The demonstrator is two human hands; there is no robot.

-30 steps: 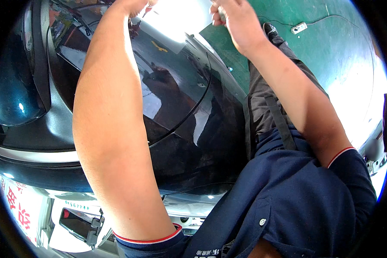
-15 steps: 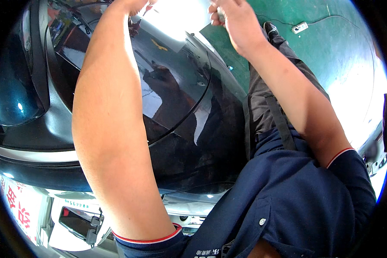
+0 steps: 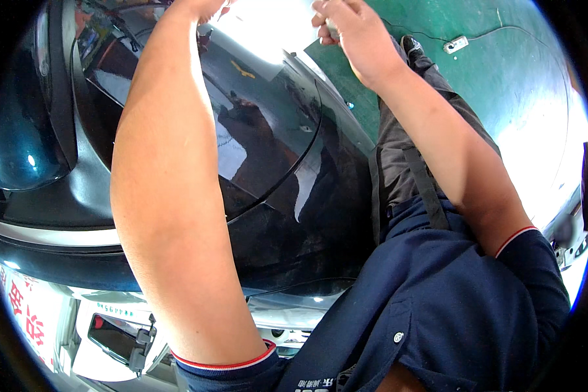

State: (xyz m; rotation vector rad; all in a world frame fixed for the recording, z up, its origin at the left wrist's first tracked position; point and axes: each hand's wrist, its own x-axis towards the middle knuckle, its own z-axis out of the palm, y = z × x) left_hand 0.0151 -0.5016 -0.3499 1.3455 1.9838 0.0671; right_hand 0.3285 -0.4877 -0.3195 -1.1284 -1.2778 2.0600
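Beneath the outstretched bare left arm (image 3: 166, 176), a glossy black curved car panel (image 3: 281, 137), apparently in place; work done and work left beyond judging at this angle. Near its far end, a glaring white straight-edged patch (image 3: 271, 23). At the top edge, a left hand (image 3: 206, 9), too cropped to tell its grip; opposite, a right hand (image 3: 359, 39), seemingly curled round a small pale-grey object (image 3: 334, 30). Beyond, a white rectangular power strip (image 3: 456, 44) on smooth green floor (image 3: 490, 72).

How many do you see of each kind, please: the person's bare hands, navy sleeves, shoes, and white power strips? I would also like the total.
Hands: 2 (left hand, partly cut off; right hand)
Navy sleeves: 2 (left sleeve, right sleeve)
Visible shoe: 1
White power strip: 1
Total: 6
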